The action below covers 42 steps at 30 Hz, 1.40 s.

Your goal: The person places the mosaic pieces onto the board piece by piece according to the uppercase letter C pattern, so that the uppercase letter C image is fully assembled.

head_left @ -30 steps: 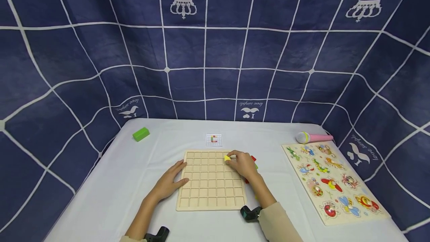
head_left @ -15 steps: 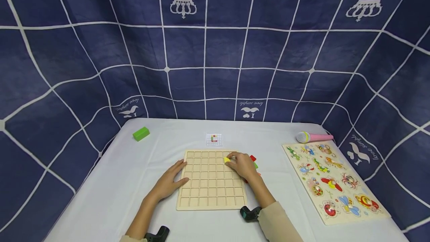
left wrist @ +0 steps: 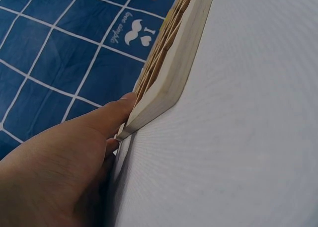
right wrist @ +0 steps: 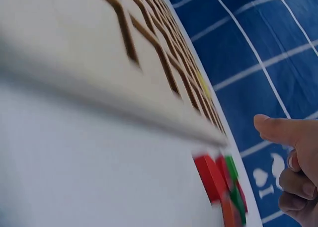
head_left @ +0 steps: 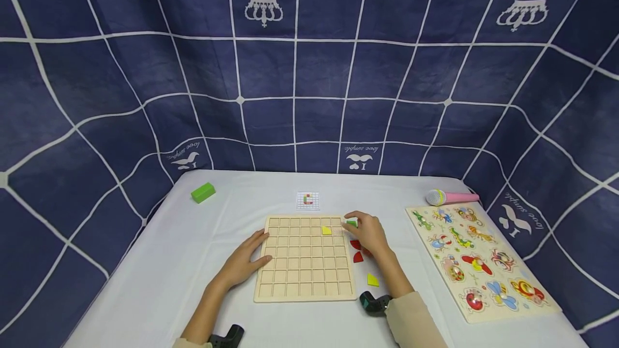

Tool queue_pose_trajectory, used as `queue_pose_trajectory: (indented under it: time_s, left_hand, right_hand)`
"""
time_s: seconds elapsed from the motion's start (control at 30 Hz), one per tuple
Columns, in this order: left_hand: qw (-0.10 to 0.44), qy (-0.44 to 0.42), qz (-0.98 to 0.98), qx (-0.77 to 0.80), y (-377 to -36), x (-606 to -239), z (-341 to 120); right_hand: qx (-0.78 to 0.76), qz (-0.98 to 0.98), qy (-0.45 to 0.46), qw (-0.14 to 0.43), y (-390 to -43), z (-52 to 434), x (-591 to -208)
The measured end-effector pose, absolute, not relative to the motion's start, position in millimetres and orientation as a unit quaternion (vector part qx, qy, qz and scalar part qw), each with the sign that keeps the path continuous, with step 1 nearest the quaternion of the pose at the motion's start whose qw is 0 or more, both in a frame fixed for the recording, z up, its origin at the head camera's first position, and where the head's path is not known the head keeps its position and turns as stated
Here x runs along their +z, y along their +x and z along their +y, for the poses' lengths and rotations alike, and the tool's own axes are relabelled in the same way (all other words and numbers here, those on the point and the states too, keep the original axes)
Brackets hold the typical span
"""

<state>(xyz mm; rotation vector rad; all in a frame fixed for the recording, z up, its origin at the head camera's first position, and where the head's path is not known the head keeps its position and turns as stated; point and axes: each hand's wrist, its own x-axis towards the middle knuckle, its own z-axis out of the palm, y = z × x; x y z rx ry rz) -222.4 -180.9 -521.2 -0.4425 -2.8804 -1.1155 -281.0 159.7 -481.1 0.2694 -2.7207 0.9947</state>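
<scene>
Centre frame on the counter (head_left: 159, 262), the wooden grid board (head_left: 303, 262) is lying flat, the left hand (head_left: 242, 262) resting open-fingered against its left edge, while the right hand (head_left: 369, 232) is pinching a green piece (head_left: 351, 223) just beyond its upper-right corner.

I see open cloth left of the board (head_left: 304, 260); loose pieces (head_left: 359, 251) crowd its right edge
</scene>
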Motion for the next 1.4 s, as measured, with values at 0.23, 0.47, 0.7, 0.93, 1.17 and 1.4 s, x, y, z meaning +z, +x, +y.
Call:
queue_pose_trajectory:
  time_s: [0.23,0.47,0.7,0.93,1.17,1.4]
  left_hand:
    - [0.006,-0.139,-0.923,-0.358,-222.6,-522.6,-182.3]
    - [0.011,-0.142,-0.922,-0.359,-223.7,-522.8,-181.5]
    - [0.015,-0.144,-0.922,-0.359,-224.0,-521.8,-181.0]
    - [0.014,-0.146,-0.923,-0.356,-223.0,-521.2,-182.2]
    - [0.013,-0.146,-0.923,-0.354,-222.2,-521.6,-182.8]
    - [0.013,-0.148,-0.923,-0.356,-222.3,-520.7,-182.7]
  right_hand:
    - [0.328,-0.938,0.034,0.111,-284.0,191.4,-488.7]
    - [0.32,-0.943,0.016,0.09,-283.2,201.1,-493.6]
    - [0.295,-0.951,-0.009,0.096,-284.2,206.6,-492.6]
    - [0.275,-0.958,-0.003,0.084,-284.9,213.0,-493.2]
    - [0.283,-0.951,0.03,0.125,-287.7,207.5,-489.3]
    - [0.303,-0.935,0.118,0.145,-286.3,172.7,-473.2]
